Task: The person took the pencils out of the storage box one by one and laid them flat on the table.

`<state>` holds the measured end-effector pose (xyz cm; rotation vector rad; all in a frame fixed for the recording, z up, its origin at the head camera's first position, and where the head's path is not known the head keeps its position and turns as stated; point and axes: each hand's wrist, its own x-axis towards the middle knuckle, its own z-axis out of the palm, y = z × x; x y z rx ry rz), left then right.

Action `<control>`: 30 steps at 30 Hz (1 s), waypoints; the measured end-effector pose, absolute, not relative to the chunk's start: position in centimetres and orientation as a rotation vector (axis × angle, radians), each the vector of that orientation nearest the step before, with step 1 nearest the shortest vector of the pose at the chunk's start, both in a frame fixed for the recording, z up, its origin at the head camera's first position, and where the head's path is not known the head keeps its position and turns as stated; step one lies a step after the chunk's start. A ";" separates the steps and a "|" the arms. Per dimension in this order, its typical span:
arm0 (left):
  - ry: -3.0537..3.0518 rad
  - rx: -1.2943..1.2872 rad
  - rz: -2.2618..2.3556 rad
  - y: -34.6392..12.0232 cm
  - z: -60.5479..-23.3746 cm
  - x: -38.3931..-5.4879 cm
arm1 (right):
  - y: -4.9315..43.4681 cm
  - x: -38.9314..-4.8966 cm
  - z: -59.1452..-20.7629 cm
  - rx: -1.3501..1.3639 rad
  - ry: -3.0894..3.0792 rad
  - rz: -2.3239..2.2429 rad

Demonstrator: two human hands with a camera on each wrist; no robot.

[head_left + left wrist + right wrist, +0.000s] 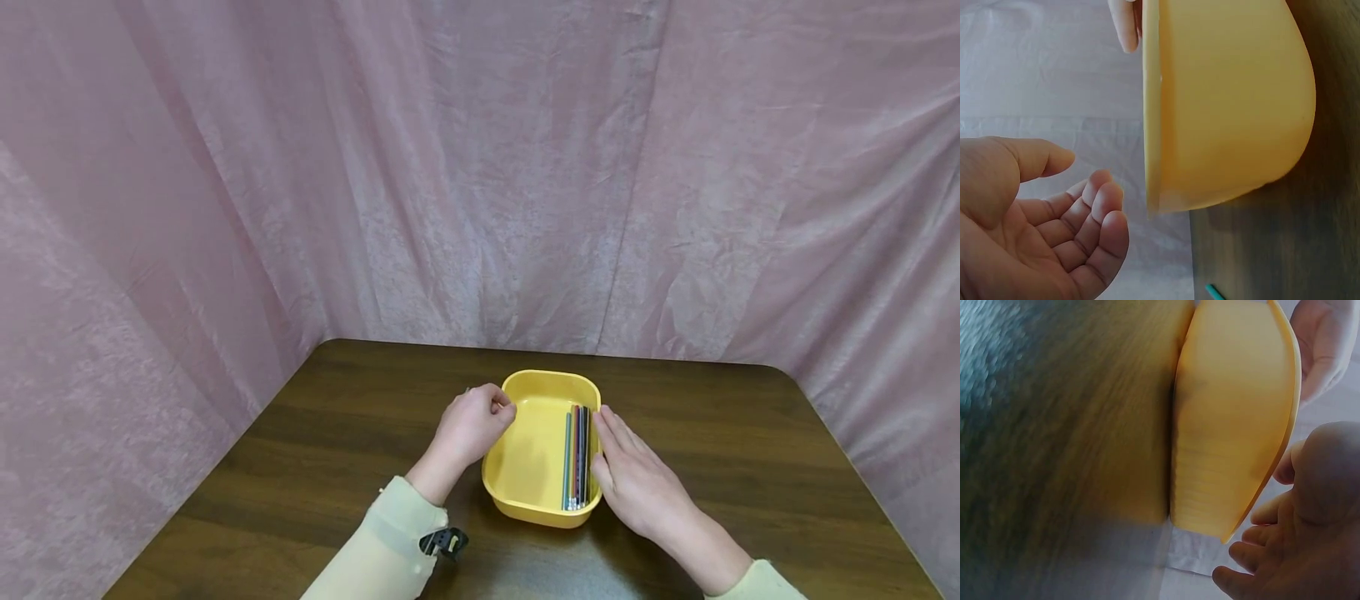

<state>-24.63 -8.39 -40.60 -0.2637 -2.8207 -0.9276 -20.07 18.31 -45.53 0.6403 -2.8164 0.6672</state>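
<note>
A yellow plastic tray [525, 507] with rounded corners and raised walls sits on the brown table. Several pencils [577, 458], teal, red, dark blue and black among them, lie side by side lengthwise along its right wall. My left hand [474, 421] hovers at the tray's left rim. In the left wrist view its fingers [1107, 203] are loosely bent, with nothing between them and the thumb. Along the right rim lies my right hand [641, 479], fingers fairly straight and fingertips right at the edge. The right wrist view shows its fingers [1250, 553] spread beside the tray's outer wall.
A small teal stick end [1214, 292] shows on the table in the left wrist view. The wooden table [735, 450] has rounded far corners. Pink velvety curtains [487, 183] hang behind it and at both sides. A black strap buckle [444, 543] sits at the left sleeve.
</note>
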 end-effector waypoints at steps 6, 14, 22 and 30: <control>-2.839 -0.284 -0.939 -7.6 -40.7 -24.6 | 18.3 -20.0 -45.7 0.633 -2.820 0.666; -2.836 -0.322 -0.970 -6.2 -40.9 -24.4 | 18.0 -19.9 -45.8 0.625 -2.831 0.670; -2.868 -0.341 -0.986 -4.7 -41.4 -24.1 | 18.0 -20.0 -46.0 0.631 -2.807 0.649; -2.871 -0.372 -1.008 -3.9 -44.7 -25.7 | 17.8 -20.0 -46.2 0.624 -2.802 0.632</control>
